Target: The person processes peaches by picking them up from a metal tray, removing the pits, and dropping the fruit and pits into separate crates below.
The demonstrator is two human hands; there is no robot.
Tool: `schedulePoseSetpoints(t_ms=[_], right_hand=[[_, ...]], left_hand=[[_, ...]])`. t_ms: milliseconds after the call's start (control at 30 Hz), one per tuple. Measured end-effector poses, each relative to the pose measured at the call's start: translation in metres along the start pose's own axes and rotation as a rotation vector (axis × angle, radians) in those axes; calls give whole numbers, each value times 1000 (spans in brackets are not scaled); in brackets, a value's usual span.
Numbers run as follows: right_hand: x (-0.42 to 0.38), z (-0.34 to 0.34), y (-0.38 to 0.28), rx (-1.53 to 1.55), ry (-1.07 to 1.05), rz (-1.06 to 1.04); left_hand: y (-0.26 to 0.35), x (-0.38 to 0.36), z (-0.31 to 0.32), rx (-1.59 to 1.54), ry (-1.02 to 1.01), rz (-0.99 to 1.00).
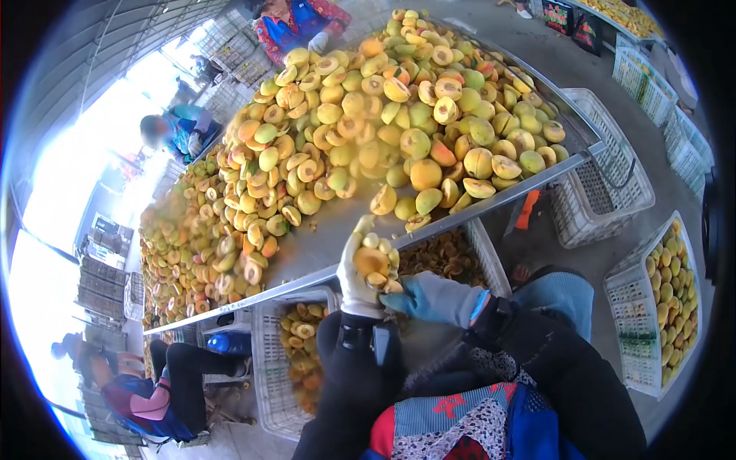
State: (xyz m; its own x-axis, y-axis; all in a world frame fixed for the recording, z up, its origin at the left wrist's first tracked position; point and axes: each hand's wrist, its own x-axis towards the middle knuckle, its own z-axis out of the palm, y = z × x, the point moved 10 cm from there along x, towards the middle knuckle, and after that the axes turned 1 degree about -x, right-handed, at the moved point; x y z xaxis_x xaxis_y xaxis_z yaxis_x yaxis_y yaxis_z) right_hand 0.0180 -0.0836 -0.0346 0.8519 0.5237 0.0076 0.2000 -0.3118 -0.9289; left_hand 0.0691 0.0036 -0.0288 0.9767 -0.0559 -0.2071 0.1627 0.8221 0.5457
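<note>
My left hand (359, 276), in a white glove, is raised just in front of the metal table's near edge, its fingers curled round a halved yellow peach (372, 262) with the cut side showing. My right hand (435, 297), in a grey-blue glove, comes in from the right, and its closed fingertips meet the left hand just below the peach half. Whatever the right fingers grip is hidden. Beyond both hands, a big heap of halved peaches (337, 138) covers much of the metal table (322, 249).
Under the table edge stand a crate of peach pieces (264, 368) and a crate of dark scraps (494, 257). To the right are a white crate (583, 207) and a peach-filled crate (629, 322). An orange-handled tool (527, 209) hangs by the edge. Several people work around the table.
</note>
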Motion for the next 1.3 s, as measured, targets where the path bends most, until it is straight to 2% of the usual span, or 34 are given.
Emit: schedulePoseSetpoints(t_ms=[100, 133, 167, 233, 267, 333, 367, 400, 500, 567, 600, 667, 733, 767, 833, 900, 933, 1033, 1067, 1167, 1200, 1300], right_hand=[[-10, 9, 12, -171, -105, 109], [-21, 7, 22, -375, -150, 127], [-23, 2, 31, -401, -118, 187], [-21, -7, 52, -458, -54, 304], [-19, -17, 46, -426, 92, 155], [-16, -33, 33, -403, 165, 129], [-13, -38, 27, -386, 207, 120], [-10, -38, 22, -405, 259, 56], [-3, -44, 3, -373, 292, 72], [0, -54, 3, -321, 383, 33], [0, -62, 2, -299, 427, 18], [-2, -81, -8, -318, 529, -2], [-8, -95, -7, -367, 673, -34], [-12, -102, -7, -391, 746, -51], [-14, -112, -11, -385, 810, -86], [-13, -114, -7, -364, 849, -102], [-14, -113, -9, -394, 870, -103], [-13, -112, -12, -422, 898, -107], [-11, -112, -9, -389, 882, -104], [-9, -110, -9, -296, 811, -80], [-8, -107, -10, -265, 782, -71], [3, -89, -3, -19, 699, -36]], left_hand=[[29, 1, -10, 1, -463, -3], [55, 1, -15, -7, -492, 67], [81, -1, -17, -16, -523, 137], [138, -24, -68, 60, 180, 470], [185, -53, -77, 811, 278, 818], [235, -80, -117, 1381, 604, 870], [246, -81, -157, 1160, 825, 609], [252, -96, -121, 1431, 945, 756], [221, -43, -80, 1275, 583, 723], [165, 6, -45, 1123, 456, 519], [150, 34, -22, 1512, 289, 614], [103, 92, -24, 1792, 212, 563], [60, 142, -41, 1888, 151, 362], [33, 163, -49, 2081, -36, 294], [25, 159, -36, 1964, -36, 446], [22, 111, 19, 1669, -4, 356], [16, 116, 11, 1391, -94, 443], [17, 103, 24, 1093, -202, 408], [13, 101, 22, 1039, -216, 246], [17, 68, 34, 887, -169, 89], [18, 55, 39, 826, -174, 69], [25, 36, 34, 602, -138, 195]])
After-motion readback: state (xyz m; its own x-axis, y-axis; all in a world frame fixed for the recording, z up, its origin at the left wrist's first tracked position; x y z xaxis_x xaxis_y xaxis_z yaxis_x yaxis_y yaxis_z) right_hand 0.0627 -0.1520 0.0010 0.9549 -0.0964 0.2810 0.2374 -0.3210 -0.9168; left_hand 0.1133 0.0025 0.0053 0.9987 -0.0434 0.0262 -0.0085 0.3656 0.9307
